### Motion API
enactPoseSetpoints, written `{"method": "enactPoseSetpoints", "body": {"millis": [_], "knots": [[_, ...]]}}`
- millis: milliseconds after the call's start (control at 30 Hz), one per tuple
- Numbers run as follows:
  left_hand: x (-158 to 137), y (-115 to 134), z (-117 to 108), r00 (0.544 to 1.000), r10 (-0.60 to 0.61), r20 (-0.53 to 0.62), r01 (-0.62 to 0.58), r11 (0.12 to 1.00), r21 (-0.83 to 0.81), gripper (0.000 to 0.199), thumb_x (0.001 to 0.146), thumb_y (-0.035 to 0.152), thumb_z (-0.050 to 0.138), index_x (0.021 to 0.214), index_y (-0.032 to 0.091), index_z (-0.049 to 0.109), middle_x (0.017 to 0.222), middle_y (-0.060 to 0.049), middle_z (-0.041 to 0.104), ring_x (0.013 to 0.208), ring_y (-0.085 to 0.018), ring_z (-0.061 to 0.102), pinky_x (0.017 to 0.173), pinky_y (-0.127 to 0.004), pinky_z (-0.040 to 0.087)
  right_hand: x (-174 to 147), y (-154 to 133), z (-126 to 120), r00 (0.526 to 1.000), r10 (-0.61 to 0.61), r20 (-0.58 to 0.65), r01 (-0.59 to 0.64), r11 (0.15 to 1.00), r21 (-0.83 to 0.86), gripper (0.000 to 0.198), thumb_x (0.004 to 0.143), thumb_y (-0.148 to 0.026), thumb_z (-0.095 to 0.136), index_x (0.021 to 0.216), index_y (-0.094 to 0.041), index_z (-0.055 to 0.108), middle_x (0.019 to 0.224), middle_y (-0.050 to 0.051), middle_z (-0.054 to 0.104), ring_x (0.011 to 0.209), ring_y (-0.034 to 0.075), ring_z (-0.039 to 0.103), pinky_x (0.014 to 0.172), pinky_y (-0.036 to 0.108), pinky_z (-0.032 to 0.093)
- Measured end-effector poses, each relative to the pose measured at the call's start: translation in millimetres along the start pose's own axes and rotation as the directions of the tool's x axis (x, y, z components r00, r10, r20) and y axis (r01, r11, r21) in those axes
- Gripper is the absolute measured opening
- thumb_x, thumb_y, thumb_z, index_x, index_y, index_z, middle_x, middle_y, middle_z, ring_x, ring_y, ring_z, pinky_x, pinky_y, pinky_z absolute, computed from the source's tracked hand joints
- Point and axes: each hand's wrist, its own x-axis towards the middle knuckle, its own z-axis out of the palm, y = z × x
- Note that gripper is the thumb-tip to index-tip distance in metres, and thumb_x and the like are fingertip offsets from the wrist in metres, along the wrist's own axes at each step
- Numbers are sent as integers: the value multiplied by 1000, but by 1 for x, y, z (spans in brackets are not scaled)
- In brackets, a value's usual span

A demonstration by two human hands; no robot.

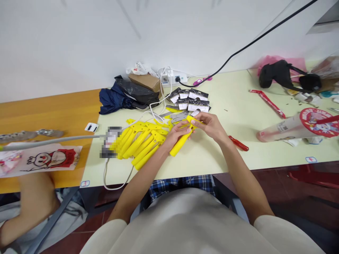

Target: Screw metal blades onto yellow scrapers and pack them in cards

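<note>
Both hands are closed on one yellow plastic scraper handle [180, 144], its grip slanting down toward me. My left hand [177, 134] wraps the neck of the handle, while my right hand [211, 126] pinches its wide head; fingers hide part of that head. Just left of my left hand lies a pile of similar yellow scraper handles [141, 143]. Flat grey metal blades [179, 116] lie beyond my fingers. Behind them are several black-and-white packaging cards [196, 104]. A red screwdriver [238, 143] rests on the table by my right forearm.
A white cable [150, 106] crosses the pile from a power strip [173, 77]. A dark blue bundle [113, 97] lies at back left. To the right stand a large drink cup [283, 128] and a red wrapper [268, 103]. Another person's arm [37, 197] is at far left.
</note>
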Motion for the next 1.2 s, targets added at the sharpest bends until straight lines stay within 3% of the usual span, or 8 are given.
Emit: {"method": "enactPoseSetpoints", "body": {"millis": [167, 267, 433, 600, 767, 933, 1067, 1200], "knots": [[3, -4, -2, 1000, 20, 13, -18, 988, -153, 53, 73, 23, 104, 116, 21, 73, 113, -7, 79, 100, -20, 80, 68, -24, 53, -30, -8, -33, 985, -49, -167, -11, 940, -340, 53, 103, -75, 72, 129, -29, 78, 132, 10, 82, 117, 30, 79, 109, 52, 62], [3, 0, -4, 1000, 17, -21, -21, 977, -213, 50, 77, 20, 101, 118, 23, 72, 114, -7, 77, 101, -18, 79, 68, -22, 55, -70, -3, -75, 959, -14, -283, -151, 821, -550, 61, 98, -78, 73, 128, -25, 76, 128, 17, 80, 122, 41, 74, 112, 65, 56], [3, 8, -5, 998, 38, -50, -53, 940, -338, 44, 82, 14, 95, 117, 24, 70, 115, -5, 76, 105, -16, 79, 70, -18, 58, -127, 23, -125, 937, 99, -335, -319, 633, -705, 73, 73, -96, 79, 91, -25, 71, 96, 22, 75, 101, 50, 71, 98, 76, 54], [0, 11, -2, 997, 30, -66, -54, 916, -397, 37, 88, 11, 89, 116, 23, 69, 109, -5, 74, 105, -16, 80, 72, -17, 59, -139, 32, -123, 960, 38, -278, -235, 648, -724, 62, 94, -90, 64, 93, -28, 71, 97, 16, 78, 90, 39, 74, 91, 61, 60], [0, 13, -1, 995, 24, -95, -63, 903, -426, 30, 93, 6, 79, 116, 21, 67, 109, -7, 75, 98, -14, 79, 70, -15, 58, -122, -21, -129, 907, -211, -365, -133, 680, -721, 48, 92, -74, 83, 101, -27, 79, 100, 12, 78, 85, 32, 75, 77, 49, 62], [3, 12, -2, 993, 25, -117, -73, 904, -422, 28, 95, 4, 76, 116, 20, 68, 109, -8, 77, 97, -15, 80, 68, -15, 58, -66, -109, -109, 629, -641, -440, 183, 672, -718, 43, 77, -44, 108, 107, -30, 81, 107, 9, 82, 101, 36, 82, 93, 52, 64], [4, 9, -2, 989, 7, -150, -74, 890, -450, 31, 93, 2, 77, 116, 19, 68, 109, -8, 77, 99, -17, 81, 69, -16, 58, -3, -155, -64, 625, -733, -268, 596, 670, -443, 39, 88, -37, 99, 114, -33, 69, 109, 4, 77, 103, 30, 82, 96, 51, 67], [6, 7, -5, 987, 14, -162, -85, 891, -445, 36, 89, 4, 83, 117, 19, 68, 110, -7, 78, 99, -16, 81, 70, -16, 58, 40, -172, -25, 719, -688, -98, 649, 715, -260, 39, 100, -44, 87, 126, -36, 59, 106, 0, 73, 102, 26, 79, 88, 47, 70]]}}
